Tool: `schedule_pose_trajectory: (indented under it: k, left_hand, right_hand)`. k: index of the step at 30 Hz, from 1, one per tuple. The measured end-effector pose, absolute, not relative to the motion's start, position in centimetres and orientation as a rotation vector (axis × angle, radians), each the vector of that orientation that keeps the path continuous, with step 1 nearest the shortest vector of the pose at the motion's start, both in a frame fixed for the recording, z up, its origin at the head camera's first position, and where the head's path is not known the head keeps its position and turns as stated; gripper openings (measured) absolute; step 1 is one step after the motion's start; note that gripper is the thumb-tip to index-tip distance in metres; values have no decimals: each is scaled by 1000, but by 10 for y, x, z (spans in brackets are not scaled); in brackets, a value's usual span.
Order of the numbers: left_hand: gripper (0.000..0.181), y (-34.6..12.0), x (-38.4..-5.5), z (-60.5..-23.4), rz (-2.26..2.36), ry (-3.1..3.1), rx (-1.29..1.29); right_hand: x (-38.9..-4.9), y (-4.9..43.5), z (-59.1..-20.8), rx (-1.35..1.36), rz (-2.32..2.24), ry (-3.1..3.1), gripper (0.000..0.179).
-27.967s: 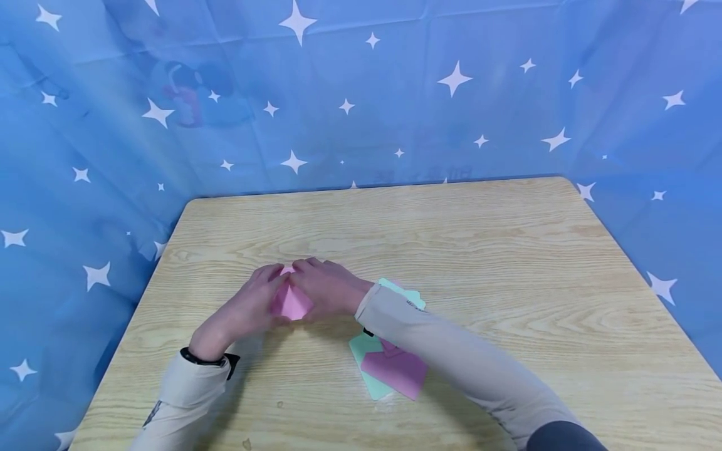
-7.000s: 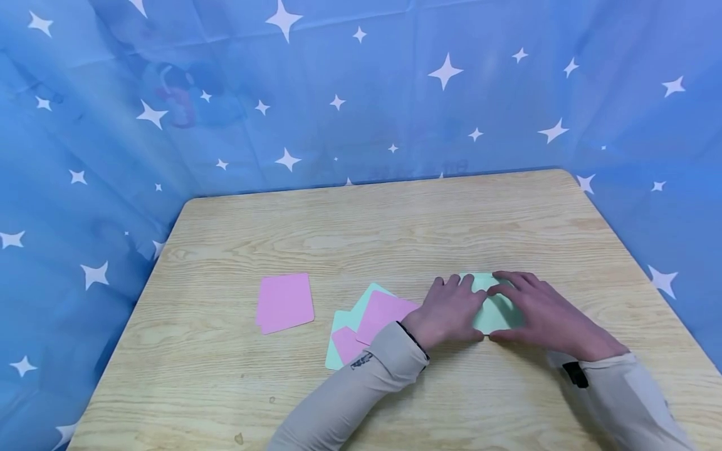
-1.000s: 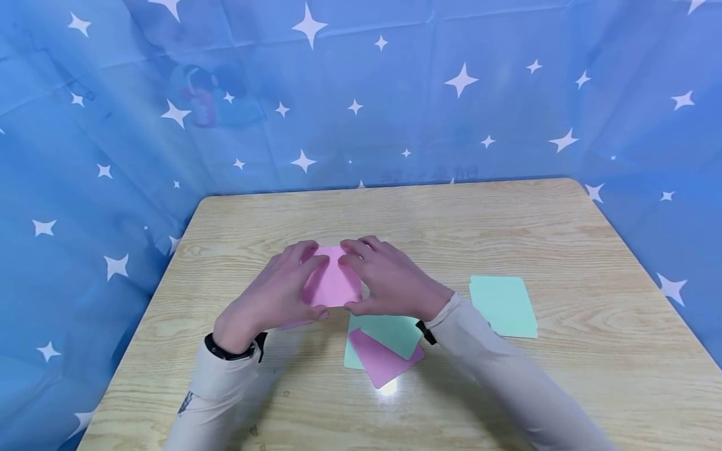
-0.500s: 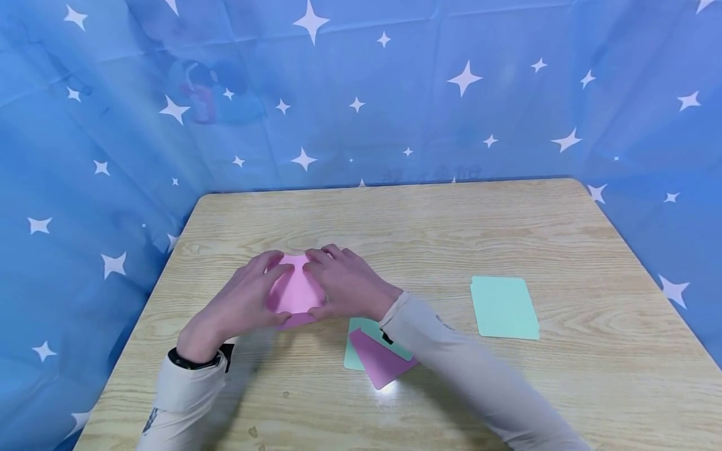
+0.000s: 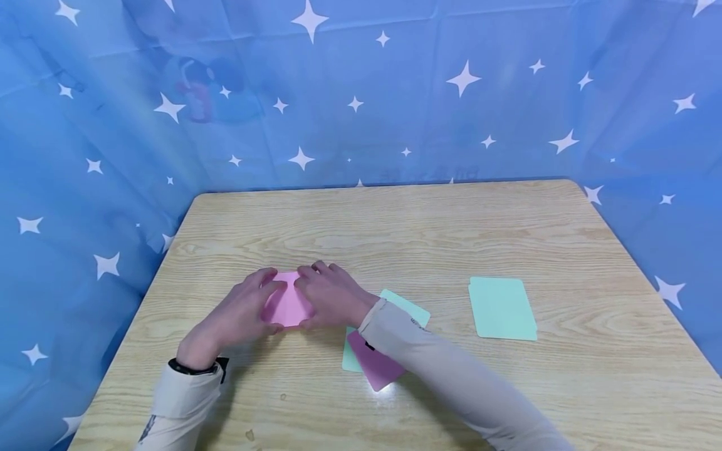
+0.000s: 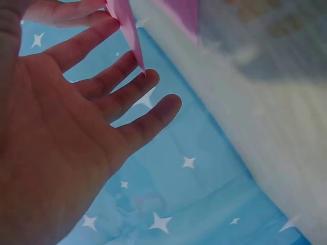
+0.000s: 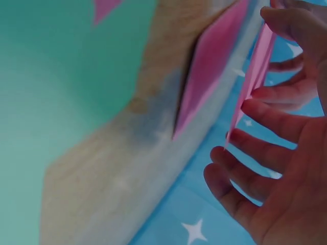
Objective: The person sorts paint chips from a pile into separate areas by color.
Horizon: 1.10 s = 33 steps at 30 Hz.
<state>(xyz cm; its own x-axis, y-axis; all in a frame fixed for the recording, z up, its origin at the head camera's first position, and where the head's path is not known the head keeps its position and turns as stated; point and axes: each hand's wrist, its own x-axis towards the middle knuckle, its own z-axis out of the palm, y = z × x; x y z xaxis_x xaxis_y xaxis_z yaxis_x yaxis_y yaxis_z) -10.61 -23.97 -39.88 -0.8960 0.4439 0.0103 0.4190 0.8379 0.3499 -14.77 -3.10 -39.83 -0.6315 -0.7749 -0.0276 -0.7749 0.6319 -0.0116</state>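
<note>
Both hands hold a pink card by its opposite edges, at the left of the table in the head view. My left hand [image 5: 237, 316] pinches the left edge of the pink card [image 5: 287, 305], thumb at the near side and fingers at the far side. On the opposite edge, my right hand [image 5: 333, 299] grips it the same way. The right wrist view shows the held card [image 7: 253, 71] raised above other pink cards [image 7: 212, 64] lying on the table. In the left wrist view, fingertips [image 6: 148, 79] touch the card's edge.
Under the right forearm lie loose cards: a green card [image 5: 407, 307], another green card [image 5: 351, 358] and a pink card [image 5: 375, 369]. A stack of green cards [image 5: 502, 308] sits to the right. Behind the wooden table [image 5: 395, 225] hangs a blue star-patterned curtain [image 5: 361, 75].
Over the last second both hands carry the pink card left and lower it over the pink cards. Seven seconds ago they were at the green stack, which was absent 28 seconds ago.
</note>
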Motion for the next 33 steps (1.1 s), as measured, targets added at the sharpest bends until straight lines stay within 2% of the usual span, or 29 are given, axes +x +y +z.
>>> schedule_pose_trajectory:
  k: [11,21,33]
  left_hand:
    - [70,-239,-107,-411,550,2904,674]
    - [75,-240,-108,-415,575,2803,585]
    - [82,-228,-104,-406,515,2908,651]
  right_hand:
    - [-147,-34,-414,-1322,33,2797,62]
    - [-147,-32,-417,-1324,52,2784,55]
    - [-146,1,-407,-1140,-169,2783,70]
